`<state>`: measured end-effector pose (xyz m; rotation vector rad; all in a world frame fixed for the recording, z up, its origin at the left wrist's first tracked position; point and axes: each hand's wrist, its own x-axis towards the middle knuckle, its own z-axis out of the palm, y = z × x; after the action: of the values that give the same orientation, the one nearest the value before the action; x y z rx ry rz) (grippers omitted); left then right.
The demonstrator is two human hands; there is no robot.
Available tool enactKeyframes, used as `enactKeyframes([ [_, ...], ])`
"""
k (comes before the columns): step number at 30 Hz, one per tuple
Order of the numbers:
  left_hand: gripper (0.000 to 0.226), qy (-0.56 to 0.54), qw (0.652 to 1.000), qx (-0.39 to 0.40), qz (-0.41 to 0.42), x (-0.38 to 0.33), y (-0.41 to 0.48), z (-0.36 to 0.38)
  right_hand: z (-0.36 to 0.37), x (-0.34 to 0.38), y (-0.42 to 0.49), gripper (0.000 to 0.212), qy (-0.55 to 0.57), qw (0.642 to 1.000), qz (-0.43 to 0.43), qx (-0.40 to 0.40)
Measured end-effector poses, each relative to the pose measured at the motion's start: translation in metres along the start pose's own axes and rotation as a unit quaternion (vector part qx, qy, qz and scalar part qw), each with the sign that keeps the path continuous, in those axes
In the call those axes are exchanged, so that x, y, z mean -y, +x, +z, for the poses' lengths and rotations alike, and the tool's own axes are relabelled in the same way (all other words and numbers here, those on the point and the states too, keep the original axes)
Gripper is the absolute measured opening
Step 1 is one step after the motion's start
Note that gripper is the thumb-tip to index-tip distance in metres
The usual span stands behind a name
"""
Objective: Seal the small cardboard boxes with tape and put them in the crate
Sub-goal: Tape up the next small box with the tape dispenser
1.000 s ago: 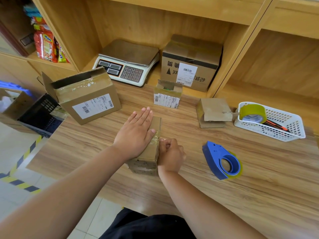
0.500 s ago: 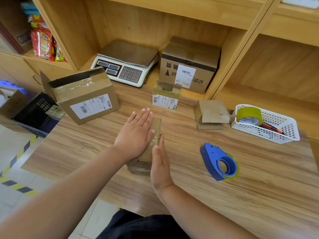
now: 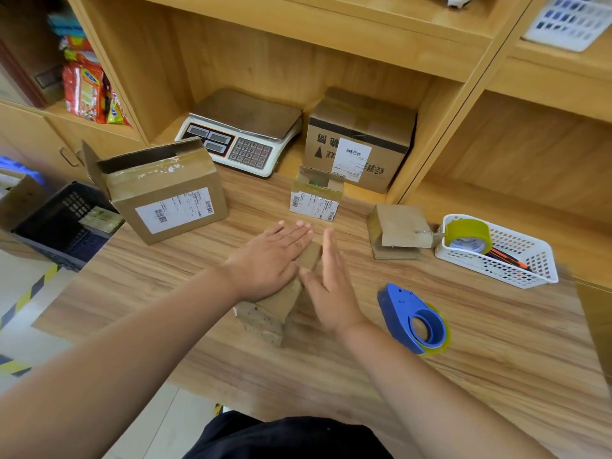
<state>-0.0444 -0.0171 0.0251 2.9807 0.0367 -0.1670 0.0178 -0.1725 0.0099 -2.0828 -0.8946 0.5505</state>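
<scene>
- Cardboard first: small cardboard box [image 3: 263, 321] sits on the wooden table [image 3: 331, 385], about mid-width and nearer the near edge than the far one.
- left hand [image 3: 268, 260]: palm down, fingers straight and together, pressing flat on the box top. Grips nothing.
- right hand [image 3: 331, 286]: fingers straight, hand standing on edge along the box's right side, thumb at the box's top right edge. Grips nothing. Cannot tell how much of the palm touches the side.
- blue tape dispenser [image 3: 414, 319]: lies on the table just right of the right hand and apart from it, with a yellowish roll loaded.
- brown box with a loose flap [image 3: 397, 231]: toward the far right of the table, just beside the white basket [image 3: 530, 270].
- The basket holds a tape roll [image 3: 467, 235] and something orange and black, type unclear.
- labelled small box [image 3: 316, 200]: top flaps open, at the far edge beyond the hands.
- larger labelled box [image 3: 162, 190]: one end flap open, near the far-left corner.
- dark crate [image 3: 63, 223]: off the table's left edge and lower down. It holds a pale item, too unclear to name.
- Shelf bay behind the table: weighing scale [image 3: 241, 140], with a labelled carton [image 3: 357, 140] just to its right.
- snack packets [image 3: 86, 91]: in the shelf bay to the left.
</scene>
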Motion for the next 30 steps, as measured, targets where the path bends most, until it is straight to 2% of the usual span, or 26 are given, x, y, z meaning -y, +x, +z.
enactKeyframes([
  [3, 0.078, -0.064, 0.998, -0.027, 0.004, 0.006, -0.006, -0.004, -0.012, -0.002, 0.006, 0.082, -0.093, 0.993, -0.039, 0.058],
  [7, 0.072, -0.071, 0.976, -0.168, -0.118, -0.005, -0.025, -0.004, -0.011, 0.001, 0.005, 0.086, -0.073, 0.997, -0.006, 0.002],
  [9, 0.07, -0.073, 0.961, -0.209, -0.168, -0.011, -0.031, -0.001, -0.002, 0.004, 0.0, 0.088, -0.083, 0.995, 0.02, -0.049],
  [12, 0.085, -0.124, 0.949, -0.183, -0.225, -0.013, -0.036, 0.003, 0.015, 0.009, -0.01, 0.091, -0.081, 0.982, 0.081, -0.152],
  [14, 0.093, -0.168, 0.944, -0.152, -0.24, -0.009, -0.037, 0.004, 0.019, 0.01, -0.015, 0.095, -0.077, 0.977, 0.107, -0.165],
  [17, 0.095, -0.195, 0.952, -0.105, -0.212, 0.001, -0.034, 0.005, 0.009, 0.013, -0.01, 0.101, -0.1, 0.981, 0.103, -0.128],
  [19, 0.104, -0.211, 0.957, -0.077, -0.186, 0.009, -0.031, 0.005, -0.005, 0.015, 0.002, 0.106, -0.144, 0.985, 0.053, -0.081],
  [21, 0.114, -0.235, 0.956, -0.07, -0.163, 0.013, -0.028, 0.005, -0.02, 0.018, 0.018, 0.11, -0.199, 0.98, 0.002, 0.0],
  [23, 0.113, -0.261, 0.95, -0.077, -0.156, 0.016, -0.025, 0.006, -0.033, 0.017, 0.033, 0.111, -0.236, 0.967, -0.034, 0.087],
  [26, 0.102, -0.278, 0.941, -0.085, -0.176, 0.019, -0.019, 0.006, -0.037, 0.014, 0.046, 0.103, -0.23, 0.962, -0.058, 0.136],
  [28, 0.083, -0.273, 0.937, -0.096, -0.195, 0.018, -0.014, 0.006, -0.032, 0.011, 0.05, 0.088, -0.193, 0.974, -0.058, 0.102],
  [30, 0.056, -0.263, 0.931, -0.122, -0.22, 0.014, -0.009, 0.007, -0.027, 0.008, 0.056, 0.068, -0.164, 0.983, -0.055, 0.061],
])
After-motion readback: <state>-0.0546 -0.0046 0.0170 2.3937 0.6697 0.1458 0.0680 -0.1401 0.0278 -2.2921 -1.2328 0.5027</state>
